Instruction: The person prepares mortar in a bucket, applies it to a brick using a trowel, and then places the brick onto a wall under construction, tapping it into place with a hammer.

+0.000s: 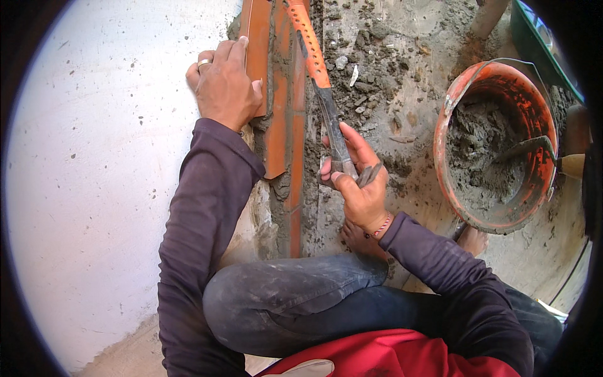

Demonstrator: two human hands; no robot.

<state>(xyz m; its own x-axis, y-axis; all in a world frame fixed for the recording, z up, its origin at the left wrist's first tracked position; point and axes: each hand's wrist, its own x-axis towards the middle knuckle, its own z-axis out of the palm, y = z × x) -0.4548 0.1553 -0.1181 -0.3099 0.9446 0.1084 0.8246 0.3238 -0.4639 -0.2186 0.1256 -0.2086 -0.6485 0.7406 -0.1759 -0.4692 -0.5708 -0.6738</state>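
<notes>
My left hand [227,85] lies beside the white wall, with its bent fingers and thumb against an orange brick [256,63]. A ring is on one finger. My right hand [361,188] is closed round the head end of a hammer [325,103]. Its dark shaft and orange, hole-dotted grip point away from me, close over the brickwork. Part of the metal head shows between my fingers. Below the held brick, more orange bricks [275,147] lie along the wall with grey mortar [281,188] between and on them.
At the right stands an orange bucket [443,144] holding wet grey mortar and a trowel [527,147] with a wooden handle. A green container [534,44] is behind it. Mortar crumbs and rubble [370,69] litter the floor beside the bricks. My bent knee [245,301] is close to the wall.
</notes>
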